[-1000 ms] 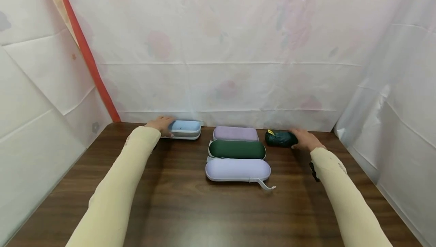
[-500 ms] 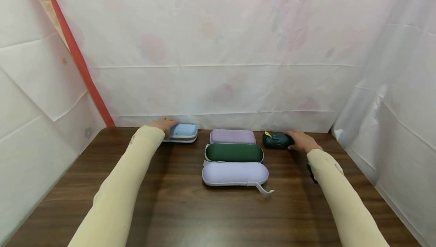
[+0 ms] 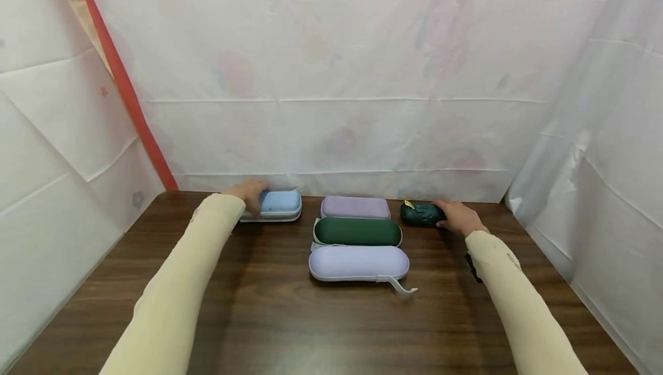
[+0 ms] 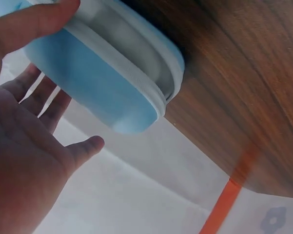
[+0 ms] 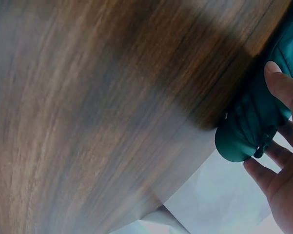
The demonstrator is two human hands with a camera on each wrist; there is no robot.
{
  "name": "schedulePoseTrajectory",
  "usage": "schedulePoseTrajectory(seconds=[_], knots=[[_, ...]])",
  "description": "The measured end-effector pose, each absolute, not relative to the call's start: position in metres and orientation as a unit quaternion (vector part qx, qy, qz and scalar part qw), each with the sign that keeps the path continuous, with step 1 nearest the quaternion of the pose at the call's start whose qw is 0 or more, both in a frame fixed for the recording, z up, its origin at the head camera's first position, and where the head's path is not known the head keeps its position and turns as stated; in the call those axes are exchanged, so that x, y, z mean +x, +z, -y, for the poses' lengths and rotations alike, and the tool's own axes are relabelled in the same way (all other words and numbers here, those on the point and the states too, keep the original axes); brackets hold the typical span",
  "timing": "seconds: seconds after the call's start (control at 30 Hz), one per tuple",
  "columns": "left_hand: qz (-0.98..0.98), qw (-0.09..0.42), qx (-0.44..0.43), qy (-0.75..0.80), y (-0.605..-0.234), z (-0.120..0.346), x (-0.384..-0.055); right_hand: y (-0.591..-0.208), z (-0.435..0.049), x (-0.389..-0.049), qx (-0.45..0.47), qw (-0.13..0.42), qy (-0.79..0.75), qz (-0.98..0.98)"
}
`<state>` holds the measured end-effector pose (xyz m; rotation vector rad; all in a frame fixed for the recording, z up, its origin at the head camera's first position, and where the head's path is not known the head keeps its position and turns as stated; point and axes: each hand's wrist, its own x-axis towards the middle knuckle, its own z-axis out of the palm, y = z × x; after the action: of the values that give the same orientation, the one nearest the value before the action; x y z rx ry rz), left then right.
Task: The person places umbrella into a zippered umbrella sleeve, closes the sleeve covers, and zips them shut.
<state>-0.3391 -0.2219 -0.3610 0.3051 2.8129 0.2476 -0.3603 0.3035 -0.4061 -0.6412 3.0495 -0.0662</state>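
Observation:
My left hand (image 3: 250,195) is at the left end of a light blue zip case (image 3: 281,202) near the back of the table. In the left wrist view the thumb lies over its pale edging, and the fingers are at the opposite, blue side; a grey band shows between its two halves. Right of centre, a dark green folded umbrella (image 3: 420,214) with a yellow tag lies against the back. My right hand (image 3: 458,215) grips its right end, thumb on the near side and fingers behind, as the right wrist view shows.
Between the hands, a mauve case (image 3: 355,206), a dark green case (image 3: 358,231) and a lavender case (image 3: 359,263) with a strap lie in a front-to-back row. White sheeting (image 3: 331,76) walls the back and sides of the wooden table (image 3: 290,329).
The blue case has shifted slightly towards me with my left hand, whose thumb has come lower on its near side. My right hand stays at the umbrella. The head view has tilted a little.

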Motion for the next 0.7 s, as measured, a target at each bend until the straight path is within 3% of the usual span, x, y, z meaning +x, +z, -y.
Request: schedulePoseTrajectory(seconds=[0.47,0.7], knots=[[-0.96,0.169,0.177,0.137,-0.329,0.218,-0.287,-0.406,-0.31,-0.368,-0.193,0.007,-0.039,-0.98],[-0.948,0.154,0.217,0.173,-0.309,0.221,-0.254,-0.406,-0.313,-0.373,-0.186,0.003,-0.036,-0.982]])
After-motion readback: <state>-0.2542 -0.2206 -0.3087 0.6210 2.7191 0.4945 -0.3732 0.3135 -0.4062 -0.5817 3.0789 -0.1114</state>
